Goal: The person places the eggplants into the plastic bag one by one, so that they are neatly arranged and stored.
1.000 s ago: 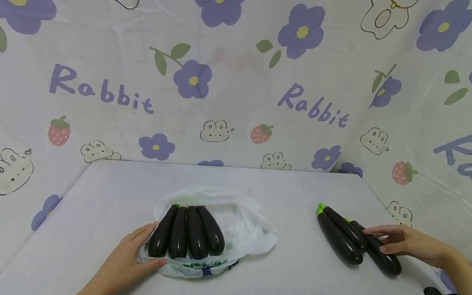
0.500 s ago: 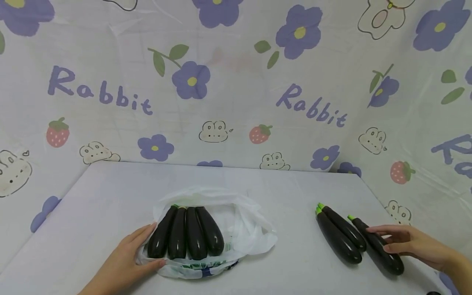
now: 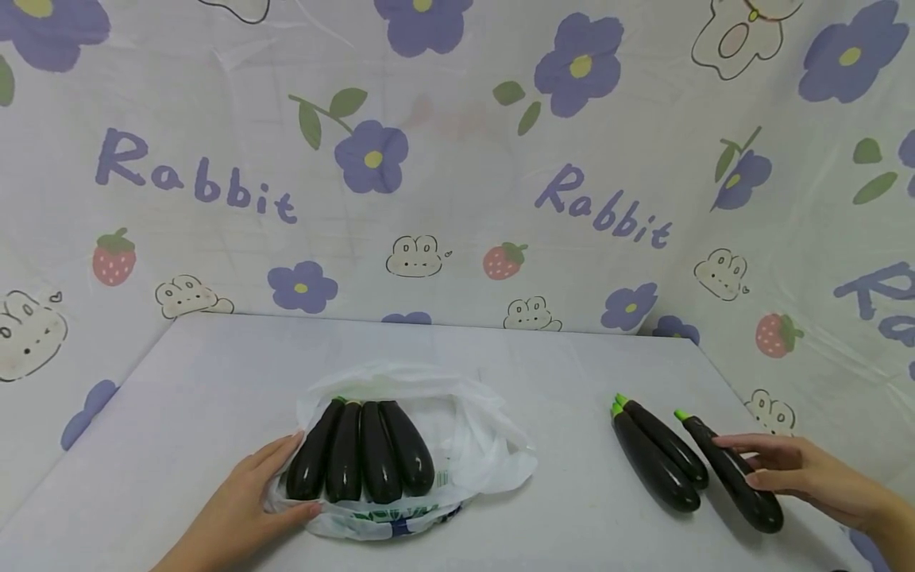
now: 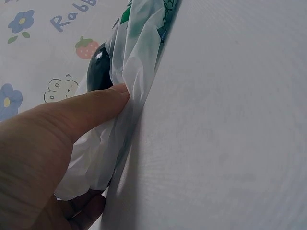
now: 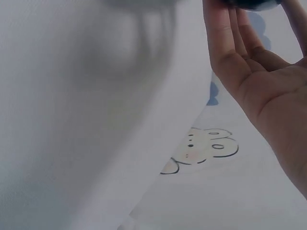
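My left hand (image 3: pixel 236 504) holds the left side of a white plastic bag (image 3: pixel 493 457), thumb on the near edge and fingers around the far side. Several glossy black eggplants (image 3: pixel 381 457) lie side by side in the bag's open mouth. In the left wrist view the thumb presses the crinkled bag film (image 4: pixel 139 62) beside a dark eggplant end (image 4: pixel 99 69). At the right, my right hand (image 3: pixel 808 477) grips a black eggplant (image 3: pixel 729 469) with a green stem, thumb and fingers on opposite sides. Its shadow falls on the table below. Only the dark end (image 5: pixel 254 4) shows in the right wrist view.
Two more eggplants (image 3: pixel 654 469) lie together on the white table (image 3: pixel 565 381), just left of the held one. A patterned cloth (image 3: pixel 457 199) hangs behind and along the sides. The table's right edge runs close to my right hand.
The held eggplant has shifted slightly right and away from the other two, its stem end now apart from them. The left hand and bag stay put.
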### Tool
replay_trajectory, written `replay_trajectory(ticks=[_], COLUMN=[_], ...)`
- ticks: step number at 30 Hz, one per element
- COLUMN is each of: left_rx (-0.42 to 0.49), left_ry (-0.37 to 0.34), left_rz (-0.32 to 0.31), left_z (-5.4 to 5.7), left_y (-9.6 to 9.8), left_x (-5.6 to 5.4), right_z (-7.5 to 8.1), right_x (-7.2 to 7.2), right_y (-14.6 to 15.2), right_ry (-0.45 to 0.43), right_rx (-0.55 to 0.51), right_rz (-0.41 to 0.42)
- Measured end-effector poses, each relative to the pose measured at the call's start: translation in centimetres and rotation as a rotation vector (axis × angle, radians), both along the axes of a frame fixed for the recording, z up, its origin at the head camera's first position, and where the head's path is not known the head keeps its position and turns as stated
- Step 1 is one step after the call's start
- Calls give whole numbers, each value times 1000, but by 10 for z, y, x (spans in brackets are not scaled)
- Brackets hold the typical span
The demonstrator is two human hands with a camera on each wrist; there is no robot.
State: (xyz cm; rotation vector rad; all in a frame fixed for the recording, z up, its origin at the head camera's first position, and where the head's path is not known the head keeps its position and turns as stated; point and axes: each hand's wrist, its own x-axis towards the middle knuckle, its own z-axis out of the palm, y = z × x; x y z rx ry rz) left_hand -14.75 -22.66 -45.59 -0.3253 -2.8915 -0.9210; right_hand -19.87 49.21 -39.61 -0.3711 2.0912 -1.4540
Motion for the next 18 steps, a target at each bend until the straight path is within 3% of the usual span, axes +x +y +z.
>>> replay_trajectory(ticks=[7, 18], left_rx=[0, 4], left_ry=[-3, 14], left_rz=[-2, -6], left_z=[0, 1], left_y=[1, 0], left_x=[1, 1], right_z=[8, 21], right_x=[8, 14], right_y=[-9, -31], right_ry=[83, 64], right_rx=[-73, -48], right_rz=[22, 7])
